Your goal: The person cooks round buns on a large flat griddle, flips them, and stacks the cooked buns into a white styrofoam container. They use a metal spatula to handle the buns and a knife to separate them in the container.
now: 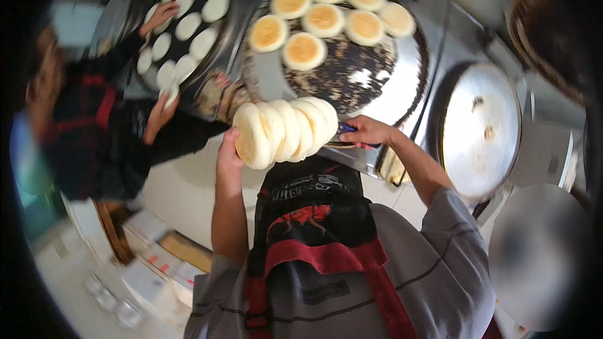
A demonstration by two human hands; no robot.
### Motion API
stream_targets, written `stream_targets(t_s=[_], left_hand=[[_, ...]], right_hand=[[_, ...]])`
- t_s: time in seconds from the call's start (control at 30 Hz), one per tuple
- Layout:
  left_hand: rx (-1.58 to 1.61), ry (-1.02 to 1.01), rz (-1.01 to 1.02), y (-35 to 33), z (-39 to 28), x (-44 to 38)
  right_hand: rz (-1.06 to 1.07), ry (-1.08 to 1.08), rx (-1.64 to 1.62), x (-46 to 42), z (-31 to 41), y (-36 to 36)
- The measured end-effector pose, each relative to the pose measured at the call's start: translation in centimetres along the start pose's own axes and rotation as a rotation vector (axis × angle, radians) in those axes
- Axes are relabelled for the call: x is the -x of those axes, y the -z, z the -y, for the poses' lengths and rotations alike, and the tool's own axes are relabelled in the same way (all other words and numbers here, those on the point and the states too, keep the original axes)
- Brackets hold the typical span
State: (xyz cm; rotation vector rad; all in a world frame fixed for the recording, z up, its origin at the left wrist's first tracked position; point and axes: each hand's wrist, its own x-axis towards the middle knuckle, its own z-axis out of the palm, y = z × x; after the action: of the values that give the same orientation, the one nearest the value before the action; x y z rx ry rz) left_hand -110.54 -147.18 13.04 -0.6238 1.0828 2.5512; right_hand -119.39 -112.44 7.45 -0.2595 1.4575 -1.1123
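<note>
A row of several thick round griddle breads (287,129), pale with lightly browned faces, is pressed together on edge before my chest. My left hand (230,148) grips the left end of this row. In my right hand (370,131) is the blue handle of a tool (347,128); its head is hidden at the right end of the breads. Just beyond my hands lies a large round griddle (339,75) with a dark, worn middle. Several golden-topped breads (304,51) rest on its far half.
At left, a co-worker's hands (162,115) handle pale dough rounds (188,26) on a second round griddle (178,49). A shiny round metal lid or pan (480,127) stands to the right. Boxes (155,275) sit low at the left.
</note>
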Motion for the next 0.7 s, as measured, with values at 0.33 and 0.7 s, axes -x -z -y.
stream_targets(t_s=[0.33,0.7], left_hand=[[0.048,-0.617,0.095,2.9,-7.0,27.2],[-0.109,-0.865,-0.301,21.5,-8.5,51.9]], right_hand=[[0.333,0.091,0.206,-4.3,13.8,-19.0],[0.774,0.205,0.532,-24.1,19.5,-46.6]])
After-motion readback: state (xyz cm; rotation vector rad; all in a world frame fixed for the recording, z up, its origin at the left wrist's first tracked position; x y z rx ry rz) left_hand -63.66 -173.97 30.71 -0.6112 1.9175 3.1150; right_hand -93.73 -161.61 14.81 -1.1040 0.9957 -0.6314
